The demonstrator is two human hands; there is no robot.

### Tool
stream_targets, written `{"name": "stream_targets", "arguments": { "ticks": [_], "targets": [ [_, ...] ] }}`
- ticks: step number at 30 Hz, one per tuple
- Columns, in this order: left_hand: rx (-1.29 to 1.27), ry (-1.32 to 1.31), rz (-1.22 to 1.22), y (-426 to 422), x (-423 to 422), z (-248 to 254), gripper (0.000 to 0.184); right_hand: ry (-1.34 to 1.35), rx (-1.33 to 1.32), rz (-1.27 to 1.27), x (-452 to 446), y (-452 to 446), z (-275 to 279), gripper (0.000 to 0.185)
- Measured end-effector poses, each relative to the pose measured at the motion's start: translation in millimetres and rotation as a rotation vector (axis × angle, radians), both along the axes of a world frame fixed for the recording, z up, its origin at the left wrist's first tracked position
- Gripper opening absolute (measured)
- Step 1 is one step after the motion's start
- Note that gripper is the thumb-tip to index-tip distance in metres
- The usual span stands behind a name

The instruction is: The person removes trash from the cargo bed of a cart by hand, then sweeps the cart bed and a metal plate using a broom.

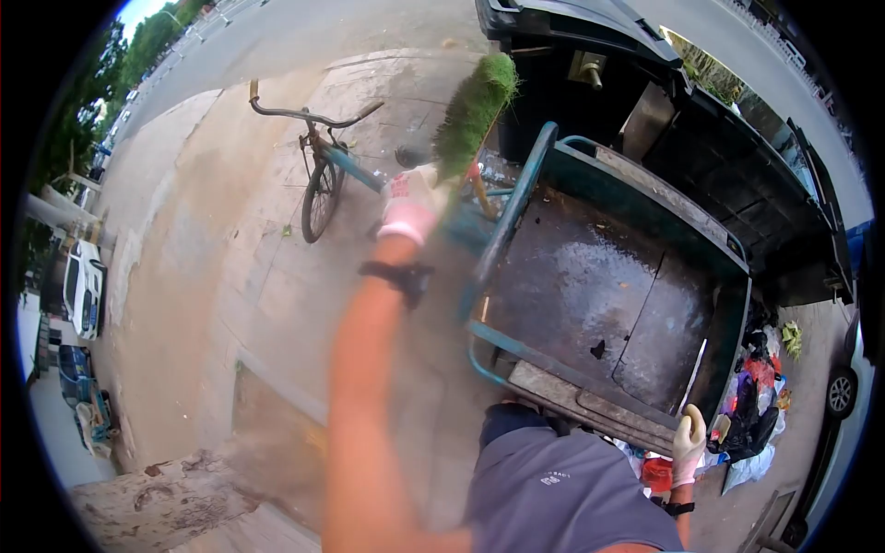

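My left hand (412, 201), in a pink and white glove, is stretched forward and closed on a piece of green artificial turf (475, 115). The turf stands up beside the front rail of a tricycle's cargo bed (530, 198). My right hand (689, 444), also gloved, is closed at the near rim of the bed, at its right corner. A thin white strip (695, 376) runs inside the bed towards its fingertips; whether the hand touches the strip I cannot tell. Dark stains and small scraps mark the bed's floor (581, 286).
The tricycle's handlebar (318, 120) and front wheel (321, 198) stand to the left. Open black bins (737, 175) line the far side. Bagged rubbish (758, 415) lies at the right, near a parked car (841, 392). A tree trunk (166, 502) is at lower left.
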State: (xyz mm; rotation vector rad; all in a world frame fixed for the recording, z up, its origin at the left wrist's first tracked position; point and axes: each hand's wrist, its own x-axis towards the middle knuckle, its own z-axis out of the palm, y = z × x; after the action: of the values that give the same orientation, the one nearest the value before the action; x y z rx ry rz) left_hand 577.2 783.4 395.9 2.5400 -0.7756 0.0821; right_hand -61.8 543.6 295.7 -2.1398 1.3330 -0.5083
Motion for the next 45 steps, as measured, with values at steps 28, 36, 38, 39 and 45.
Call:
{"name": "stream_targets", "arguments": {
  "ticks": [28, 36, 38, 39, 45],
  "targets": [
    [0.420, 0.330, -0.037, -59, 28, -179, 0.049, 0.166, 0.067, -0.115, -14, 43, 18, 0.025],
    [0.066, 0.166, 0.117, -8, -35, -156, 0.038, 0.096, 0.166, -0.355, -59, 73, 20, 0.026],
    [0.131, 0.053, 0.127, 12, -69, -165, 0.050, 0.134, 0.207, -0.440, -99, 94, 1, 0.030],
    [0.056, 0.053, 0.112, 16, -96, -158, 0.049, 0.191, 0.229, -0.494, -121, 108, -11, 0.032],
    [0.089, -0.299, -0.215, 7, -257, -140, 0.036, 0.279, 0.742, -0.957, -272, 276, -93, 0.039]
  ]
}}
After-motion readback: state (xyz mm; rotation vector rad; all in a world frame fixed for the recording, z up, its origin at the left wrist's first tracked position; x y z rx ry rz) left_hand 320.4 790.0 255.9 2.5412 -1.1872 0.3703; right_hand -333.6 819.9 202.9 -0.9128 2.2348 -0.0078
